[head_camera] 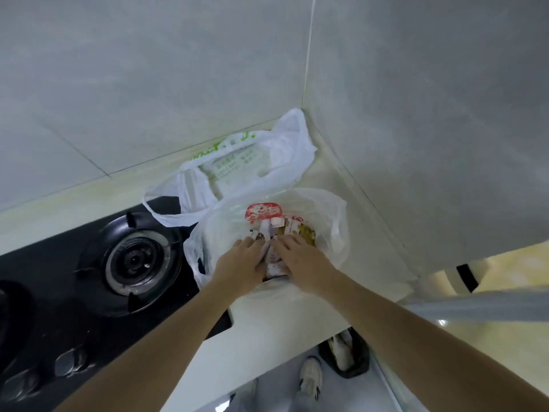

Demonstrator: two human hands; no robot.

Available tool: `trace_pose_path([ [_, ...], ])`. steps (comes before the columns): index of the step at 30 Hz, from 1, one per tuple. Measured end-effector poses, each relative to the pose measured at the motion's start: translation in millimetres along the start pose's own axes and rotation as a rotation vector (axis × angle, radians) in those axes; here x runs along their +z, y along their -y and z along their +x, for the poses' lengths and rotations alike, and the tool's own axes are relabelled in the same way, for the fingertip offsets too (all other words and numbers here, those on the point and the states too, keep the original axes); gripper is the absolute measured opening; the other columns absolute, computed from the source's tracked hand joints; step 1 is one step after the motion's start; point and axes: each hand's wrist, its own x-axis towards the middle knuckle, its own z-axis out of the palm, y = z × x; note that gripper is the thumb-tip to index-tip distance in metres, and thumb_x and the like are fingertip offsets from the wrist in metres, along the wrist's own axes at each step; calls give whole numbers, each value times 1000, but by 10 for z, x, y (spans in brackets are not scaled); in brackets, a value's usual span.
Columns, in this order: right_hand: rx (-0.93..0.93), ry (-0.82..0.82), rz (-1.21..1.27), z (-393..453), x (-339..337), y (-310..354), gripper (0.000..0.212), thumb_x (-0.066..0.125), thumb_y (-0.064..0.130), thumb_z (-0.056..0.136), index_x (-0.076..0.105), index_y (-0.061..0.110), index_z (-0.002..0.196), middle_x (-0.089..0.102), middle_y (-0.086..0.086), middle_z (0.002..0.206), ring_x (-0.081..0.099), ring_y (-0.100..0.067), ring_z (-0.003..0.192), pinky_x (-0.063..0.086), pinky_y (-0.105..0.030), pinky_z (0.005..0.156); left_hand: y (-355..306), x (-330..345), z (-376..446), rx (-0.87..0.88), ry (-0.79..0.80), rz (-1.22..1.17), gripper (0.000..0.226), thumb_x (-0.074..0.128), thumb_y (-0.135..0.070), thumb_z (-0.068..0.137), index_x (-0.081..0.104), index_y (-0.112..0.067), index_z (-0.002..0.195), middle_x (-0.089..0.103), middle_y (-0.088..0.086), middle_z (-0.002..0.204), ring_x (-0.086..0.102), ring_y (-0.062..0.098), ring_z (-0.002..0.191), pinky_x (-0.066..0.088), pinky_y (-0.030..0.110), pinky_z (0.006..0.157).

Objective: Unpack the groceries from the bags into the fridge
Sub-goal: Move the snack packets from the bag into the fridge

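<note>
A clear plastic bag (329, 215) lies open on the pale counter in the corner. Inside it are a packet with a red label (263, 211), a packet of yellow-green food (304, 231) and several small white packets (274, 263). My left hand (242, 263) and my right hand (297, 257) are both inside the bag's mouth, side by side, fingers pressed on the small white packets between them. Whether either hand has a firm grip is hard to tell. Behind it a white bag with green print (237, 165) lies slack against the wall.
A black gas hob (59, 307) with a round burner (135, 260) sits left of the bags, its knobs near the front edge. Tiled walls meet at the corner behind the bags. The counter edge (267, 352) runs below; a small bin (346, 355) stands on the floor beside my shoes.
</note>
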Motion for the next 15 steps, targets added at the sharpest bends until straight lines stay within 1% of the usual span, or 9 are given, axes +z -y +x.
trace_pose_path([
  [2, -5, 11, -38, 70, 113, -16, 95, 75, 39, 90, 20, 14, 164, 27, -12, 167, 29, -34, 148, 42, -49, 117, 30, 137, 50, 0, 11, 55, 48, 60, -34, 92, 50, -20, 136, 55, 3, 129, 51, 27, 115, 50, 41, 81],
  [3, -9, 4, -66, 89, 158, -28, 102, 78, 42, 86, 19, 14, 165, 28, -13, 167, 31, -35, 147, 42, -50, 116, 40, 182, 67, 4, -1, 91, 49, 63, -35, 89, 51, -20, 134, 55, 2, 128, 51, 27, 114, 49, 40, 79],
  [5, -7, -22, -101, 99, 188, -37, 106, 81, 40, 81, 20, 16, 164, 35, -13, 161, 38, -35, 142, 42, -52, 114, 55, 241, 97, 18, -31, 133, 49, 66, -37, 87, 54, -20, 130, 57, 2, 127, 52, 27, 113, 48, 40, 79],
  [7, 15, -64, -111, 102, 170, -39, 101, 84, 37, 75, 30, 18, 158, 45, -13, 146, 45, -34, 131, 46, -51, 107, 74, 256, 121, 42, -42, 148, 50, 71, -38, 84, 57, -21, 129, 59, 0, 126, 54, 27, 112, 49, 41, 81],
  [9, 38, -75, -113, 116, 163, -49, 90, 88, 34, 70, 42, 18, 146, 48, -12, 137, 48, -35, 124, 49, -48, 103, 93, 246, 131, 58, -48, 152, 46, 74, -35, 82, 60, -23, 125, 62, -3, 123, 55, 25, 109, 49, 38, 79],
  [12, 84, -14, -115, 157, 162, -55, 75, 87, 24, 72, 46, 19, 134, 42, -8, 135, 45, -33, 124, 49, -52, 101, 104, 214, 107, 47, -56, 115, 29, 69, -19, 86, 64, -19, 115, 65, -3, 114, 56, 23, 103, 42, 31, 71],
  [13, 96, 2, -104, 172, 159, -55, 73, 87, 22, 72, 46, 20, 133, 39, -7, 135, 45, -32, 124, 50, -54, 99, 102, 194, 90, 41, -60, 109, 27, 67, -16, 88, 64, -18, 115, 66, -2, 112, 56, 22, 102, 40, 30, 70],
  [15, 113, 20, -68, 186, 137, -47, 71, 86, 22, 76, 47, 21, 136, 37, -6, 137, 45, -31, 126, 52, -54, 97, 107, 158, 58, 33, -74, 96, 27, 67, -16, 90, 64, -17, 117, 67, -1, 112, 58, 22, 102, 42, 29, 72],
])
